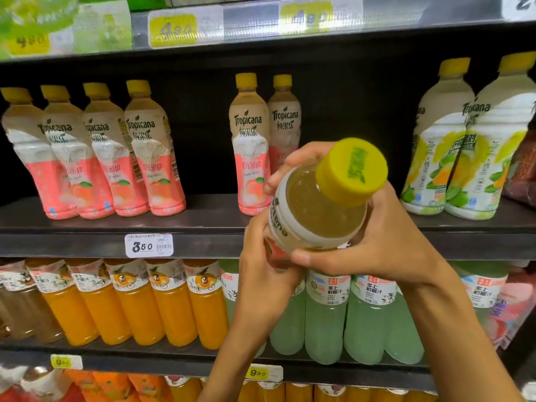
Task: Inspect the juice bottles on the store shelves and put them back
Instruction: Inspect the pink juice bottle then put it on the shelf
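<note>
Yellow-capped peach juice bottle (319,204) is tipped cap-first toward the camera, off the shelf (87,224) — left hand (261,274) and right hand (377,236) both wrap it. Reshelving carelessly could topple the two standing peach bottles (262,143) just behind.

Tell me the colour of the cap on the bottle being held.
Yellow cap, with a green mark on top; head view.

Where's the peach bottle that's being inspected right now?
In the head view, the peach bottle is off the shelf, right of centre, tilted cap-first toward the camera in the grip of both the left hand and the right hand, before the middle shelf.
</note>
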Demonstrator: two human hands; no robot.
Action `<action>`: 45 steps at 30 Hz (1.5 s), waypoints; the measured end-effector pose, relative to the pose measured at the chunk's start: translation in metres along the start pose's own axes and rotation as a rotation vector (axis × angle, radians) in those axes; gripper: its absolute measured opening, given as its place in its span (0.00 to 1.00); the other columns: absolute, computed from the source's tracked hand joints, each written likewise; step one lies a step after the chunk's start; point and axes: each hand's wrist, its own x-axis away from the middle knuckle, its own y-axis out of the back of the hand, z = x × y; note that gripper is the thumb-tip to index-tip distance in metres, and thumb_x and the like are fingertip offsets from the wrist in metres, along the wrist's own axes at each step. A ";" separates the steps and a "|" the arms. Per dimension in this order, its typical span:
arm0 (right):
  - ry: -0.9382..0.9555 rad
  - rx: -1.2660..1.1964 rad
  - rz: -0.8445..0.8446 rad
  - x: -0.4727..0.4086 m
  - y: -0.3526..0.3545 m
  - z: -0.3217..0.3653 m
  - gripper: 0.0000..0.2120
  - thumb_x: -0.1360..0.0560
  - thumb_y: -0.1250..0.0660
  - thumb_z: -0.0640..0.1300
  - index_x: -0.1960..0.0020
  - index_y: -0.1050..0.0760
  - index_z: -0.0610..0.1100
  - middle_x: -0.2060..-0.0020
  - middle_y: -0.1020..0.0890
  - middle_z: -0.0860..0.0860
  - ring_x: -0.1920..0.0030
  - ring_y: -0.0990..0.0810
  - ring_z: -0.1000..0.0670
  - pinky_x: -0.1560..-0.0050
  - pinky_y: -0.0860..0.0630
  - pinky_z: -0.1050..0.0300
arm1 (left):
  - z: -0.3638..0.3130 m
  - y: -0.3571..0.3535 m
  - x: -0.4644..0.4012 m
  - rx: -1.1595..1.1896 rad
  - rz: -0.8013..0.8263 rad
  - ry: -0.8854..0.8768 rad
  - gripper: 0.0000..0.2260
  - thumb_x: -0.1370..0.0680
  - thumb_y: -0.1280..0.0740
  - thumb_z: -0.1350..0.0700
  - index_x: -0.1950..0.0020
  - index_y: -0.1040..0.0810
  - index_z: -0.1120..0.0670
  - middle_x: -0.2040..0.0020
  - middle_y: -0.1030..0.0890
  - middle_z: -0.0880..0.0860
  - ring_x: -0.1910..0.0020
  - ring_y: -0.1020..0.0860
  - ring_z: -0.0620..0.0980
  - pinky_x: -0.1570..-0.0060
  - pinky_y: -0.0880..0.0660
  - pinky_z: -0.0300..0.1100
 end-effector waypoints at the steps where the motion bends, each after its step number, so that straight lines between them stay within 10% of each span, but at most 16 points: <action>1: 0.005 0.010 0.011 0.000 0.000 0.000 0.33 0.38 0.24 0.33 0.36 0.33 0.37 0.44 0.22 0.39 0.44 0.21 0.43 0.43 0.23 0.45 | 0.000 0.000 -0.001 0.006 0.006 -0.006 0.26 0.28 0.28 0.68 0.33 0.30 0.59 0.38 0.24 0.55 0.38 0.24 0.48 0.42 0.24 0.42; 12: -0.114 -0.429 0.085 -0.009 -0.003 -0.013 0.34 0.34 0.23 0.53 0.34 0.33 0.43 0.43 0.19 0.53 0.42 0.20 0.52 0.44 0.24 0.58 | -0.002 0.016 0.012 0.151 0.217 0.043 0.21 0.34 0.24 0.60 0.43 0.24 0.49 0.48 0.17 0.48 0.49 0.18 0.46 0.51 0.23 0.34; 21: -0.296 -0.492 -0.337 -0.017 -0.006 -0.022 0.33 0.35 0.27 0.60 0.39 0.27 0.39 0.48 0.17 0.43 0.47 0.17 0.44 0.45 0.21 0.47 | -0.001 0.005 0.015 0.166 0.076 0.122 0.28 0.32 0.31 0.35 0.39 0.26 0.51 0.49 0.16 0.48 0.53 0.17 0.45 0.57 0.22 0.34; 25: -0.363 -0.503 -0.347 -0.019 0.000 -0.023 0.28 0.23 0.46 0.58 0.33 0.29 0.38 0.41 0.20 0.40 0.40 0.20 0.42 0.38 0.24 0.44 | -0.001 0.010 0.012 0.392 0.081 0.424 0.32 0.34 0.37 0.29 0.54 0.16 0.57 0.61 0.15 0.58 0.63 0.17 0.51 0.64 0.21 0.42; 30: -0.389 -0.631 -0.259 -0.021 -0.002 -0.028 0.27 0.24 0.45 0.59 0.39 0.25 0.40 0.47 0.19 0.39 0.46 0.20 0.41 0.44 0.24 0.43 | 0.007 0.005 0.014 0.479 0.154 0.609 0.29 0.33 0.36 0.32 0.47 0.17 0.54 0.50 0.17 0.61 0.52 0.18 0.59 0.51 0.22 0.53; 37: -0.289 -0.450 -0.443 -0.026 0.000 -0.027 0.22 0.20 0.45 0.55 0.41 0.25 0.39 0.52 0.16 0.43 0.50 0.16 0.45 0.50 0.19 0.49 | -0.005 0.000 0.005 0.180 0.165 0.240 0.20 0.30 0.33 0.38 0.42 0.24 0.47 0.50 0.16 0.44 0.52 0.18 0.43 0.55 0.23 0.35; 45: -0.273 -0.149 -0.500 -0.051 0.012 -0.023 0.24 0.22 0.39 0.53 0.33 0.33 0.40 0.44 0.20 0.43 0.46 0.18 0.48 0.47 0.20 0.52 | 0.002 -0.021 -0.028 0.042 0.040 0.121 0.24 0.25 0.35 0.45 0.31 0.31 0.51 0.44 0.19 0.45 0.45 0.21 0.41 0.45 0.23 0.38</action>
